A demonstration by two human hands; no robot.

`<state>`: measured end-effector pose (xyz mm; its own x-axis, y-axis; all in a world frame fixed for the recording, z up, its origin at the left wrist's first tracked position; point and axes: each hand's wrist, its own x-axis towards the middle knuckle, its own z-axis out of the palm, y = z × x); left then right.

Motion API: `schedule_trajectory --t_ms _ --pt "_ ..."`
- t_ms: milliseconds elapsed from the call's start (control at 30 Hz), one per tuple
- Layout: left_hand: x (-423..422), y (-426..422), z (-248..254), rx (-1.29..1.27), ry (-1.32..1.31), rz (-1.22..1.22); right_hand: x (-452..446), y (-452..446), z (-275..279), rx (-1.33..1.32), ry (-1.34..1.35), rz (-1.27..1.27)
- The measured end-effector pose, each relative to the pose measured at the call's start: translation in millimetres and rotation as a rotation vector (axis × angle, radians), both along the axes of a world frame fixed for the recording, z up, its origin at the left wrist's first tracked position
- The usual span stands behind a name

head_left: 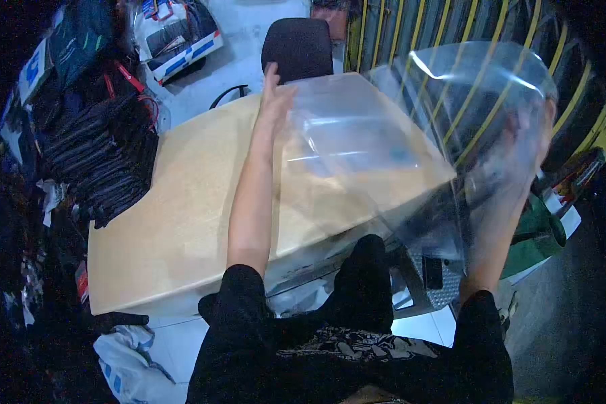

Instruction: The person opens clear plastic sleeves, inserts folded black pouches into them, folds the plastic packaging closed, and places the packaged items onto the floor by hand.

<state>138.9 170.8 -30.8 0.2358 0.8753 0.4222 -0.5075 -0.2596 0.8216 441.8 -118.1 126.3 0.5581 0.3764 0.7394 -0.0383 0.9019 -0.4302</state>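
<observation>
A large clear plastic bag [357, 124] spreads in the air over the pale wooden table [188, 182], its right part bulging up and out past the table's edge. My right hand [528, 138] is at the bag's right side, seen partly through the film and smeared by motion; the film seems gripped there. At the bag's left edge, my left hand [274, 104] is raised above the table with fingers stretched upward, somewhat blurred. Whether it touches the film I cannot tell.
Folded dark garments [101, 155] are stacked at the table's left end. A black chair [297, 47] stands behind the table. Packed clothing [175, 37] lies on the floor at the back left. A green bag [535, 232] is at the right, below yellow-striped dark material [478, 94].
</observation>
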Motion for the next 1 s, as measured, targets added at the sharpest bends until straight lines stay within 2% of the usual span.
schedule_trajectory --t_ms 33,67,133,200,267,333,400,433,533,633,700,733,767,833,900,967,1000 --pt "3 -6 1 0.057 0.135 -0.057 3 4 3 -0.101 -0.032 -0.148" --pt "12 -14 -2 -0.012 0.144 -0.166 6 9 6 -0.208 -0.062 -0.293" --pt "21 -22 -6 0.398 0.549 -0.151 50 24 2 -0.037 -0.19 0.328" --pt "27 -43 -4 0.447 0.734 -0.278 65 33 10 0.067 -0.225 0.719" --pt "40 -93 9 0.118 0.698 -0.56 57 40 24 0.075 -0.121 0.815" --pt "54 -130 -5 0.063 0.56 -0.731 52 54 31 0.037 0.081 0.791" --pt "60 -172 -5 0.064 0.508 -0.892 47 70 33 0.006 0.141 0.907" --pt "56 -185 -6 0.068 0.485 -0.968 39 75 37 0.011 0.073 1.066" --pt "33 -208 -24 0.009 0.334 -0.788 39 103 46 -0.06 -0.073 1.432" --pt "-38 -246 -13 -0.252 0.427 -0.368 1 126 38 -0.108 -0.448 0.37" --pt "-94 -261 -41 -0.26 0.3 -0.211 -17 179 39 0.084 -0.872 0.104" --pt "-125 -276 -44 -0.269 0.387 -0.131 -27 205 37 0.192 -1.069 -0.039" --pt "-155 -291 -47 -0.282 0.477 -0.056 -53 208 33 -0.044 -1.101 0.116" --pt "-202 -319 -61 -0.403 0.485 0.031 -105 214 23 -0.562 -1.095 0.34" --pt "-227 -348 -59 -0.483 0.561 0.174 -159 245 7 -0.644 -1.316 0.425" --pt "-236 -366 -61 -0.578 0.476 0.279 -208 293 -25 -0.569 -1.38 0.592" --pt "-238 -367 -61 -0.62 0.43 0.33 -233 315 -37 -0.531 -1.456 0.564"
